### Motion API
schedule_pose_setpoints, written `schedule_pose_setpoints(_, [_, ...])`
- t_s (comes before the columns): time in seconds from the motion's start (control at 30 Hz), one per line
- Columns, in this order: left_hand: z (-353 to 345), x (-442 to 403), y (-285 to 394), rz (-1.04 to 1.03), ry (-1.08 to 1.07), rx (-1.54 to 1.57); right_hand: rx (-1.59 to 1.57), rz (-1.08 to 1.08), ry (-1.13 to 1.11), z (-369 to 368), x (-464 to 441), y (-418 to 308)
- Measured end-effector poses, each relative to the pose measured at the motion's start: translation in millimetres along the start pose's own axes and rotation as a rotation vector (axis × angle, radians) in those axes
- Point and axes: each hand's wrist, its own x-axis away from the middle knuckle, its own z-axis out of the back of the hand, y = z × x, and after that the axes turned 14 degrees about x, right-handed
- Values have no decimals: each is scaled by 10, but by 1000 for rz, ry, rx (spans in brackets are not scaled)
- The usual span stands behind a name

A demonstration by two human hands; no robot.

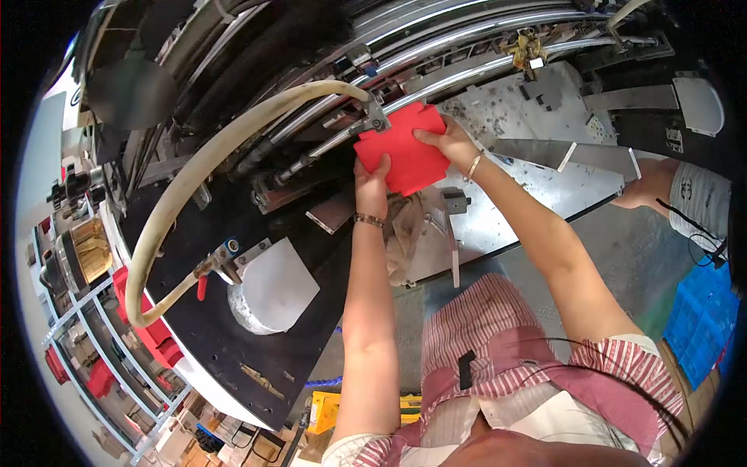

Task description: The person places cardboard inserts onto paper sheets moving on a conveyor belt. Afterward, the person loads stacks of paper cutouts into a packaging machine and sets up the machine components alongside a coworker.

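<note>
In the head view, a flat red die-cut card sheet (405,156) with notched edges is held up between both hands. My left hand (372,183) grips its lower left edge, thumb on the face. My right hand (451,145) pinches its upper right side, thumb on top; the fingers behind the sheet are hidden. Just above the sheet is a metal fitting (377,118) at the end of a thick beige hose (226,144); whether they touch, I cannot tell. A crumpled beige cloth (405,233) hangs below the sheet.
Steel rails (467,78) of a machine run across the top. A metal plate (529,198) lies at right, near another person's arm (650,187). A valve with a red handle (201,288) sits on the black table (257,366) beside a white sheet (280,284). Shelves (101,335) hold red pieces.
</note>
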Motion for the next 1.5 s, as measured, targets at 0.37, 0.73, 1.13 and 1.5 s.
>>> schedule_pose_setpoints(0.37, [110, -248, -80, 102, 22, 94, 170, 71, 66, -31, -317, 225])
schedule_pose_setpoints(0.73, [344, 194, -317, -103, 264, 408, 693, 491, 400, 476, -90, 483])
schedule_pose_setpoints(1.13, [271, 171, -489, -66, -7, -1721, 1612, 645, 48, 295, 95, 960])
schedule_pose_setpoints(1.5, [130, 431, -124, -282, -64, -1535, 1542, 514, 65, 279, 425, 294])
